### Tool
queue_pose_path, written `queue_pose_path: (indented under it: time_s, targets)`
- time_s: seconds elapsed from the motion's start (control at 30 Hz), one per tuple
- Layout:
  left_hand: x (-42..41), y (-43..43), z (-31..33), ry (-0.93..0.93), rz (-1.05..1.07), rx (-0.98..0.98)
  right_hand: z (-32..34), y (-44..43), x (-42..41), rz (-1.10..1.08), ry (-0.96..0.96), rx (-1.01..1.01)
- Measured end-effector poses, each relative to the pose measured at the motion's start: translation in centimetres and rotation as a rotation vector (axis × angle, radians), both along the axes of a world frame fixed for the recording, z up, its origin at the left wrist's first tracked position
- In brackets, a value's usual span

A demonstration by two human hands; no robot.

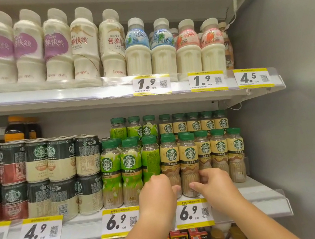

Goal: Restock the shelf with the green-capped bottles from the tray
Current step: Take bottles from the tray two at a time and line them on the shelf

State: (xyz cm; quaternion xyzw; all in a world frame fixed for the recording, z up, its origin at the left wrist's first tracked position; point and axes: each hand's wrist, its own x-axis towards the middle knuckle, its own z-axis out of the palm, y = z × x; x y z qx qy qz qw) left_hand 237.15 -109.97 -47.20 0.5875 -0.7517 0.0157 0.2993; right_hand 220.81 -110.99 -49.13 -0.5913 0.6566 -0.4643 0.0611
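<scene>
On the shelf [264, 191], left hand [156, 193] grips one tan bottle [171, 157], right hand [217, 184] its neighbour bottle [189, 156].

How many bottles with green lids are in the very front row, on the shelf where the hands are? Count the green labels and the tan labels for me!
Green-label bottles: 3
Tan-label bottles: 5
Total: 8

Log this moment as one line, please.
stage: shelving | left grip: holds beige-label bottle | right grip: holds neighbouring bottle | both upright, shelf front
</scene>
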Motion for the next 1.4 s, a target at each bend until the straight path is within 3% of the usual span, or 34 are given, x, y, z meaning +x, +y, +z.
queue_pose_path:
  time_s: [0.57,0.7,0.83,1.0,1.27,1.4]
  targets:
    - [1.5,0.0,0.0,-0.068,-0.093,0.048,-0.2,1.0,0.0,0.011,0.072,0.034]
    - [3.2,1.3,-0.8,-0.248,-0.146,-0.064,0.5,3.0,0.6,0.021,0.119,0.058]
    - [4.6,2.5,-2.5,-0.468,-0.128,-0.178,-0.3,6.1,0.8,-0.034,0.418,0.036]
    - [6.2,4.4,-6.2,-0.488,-0.148,-0.210,-4.6,9.0,1.0,-0.034,0.623,0.014]
    - [7.6,7.9,-13.2,-0.525,-0.272,-0.255,-12.1,12.2,0.6,-0.057,0.775,0.021]
    - [8.1,9.2,-18.5,-0.543,-0.302,-0.178,-16.4,13.4,0.4,-0.029,0.792,0.082]
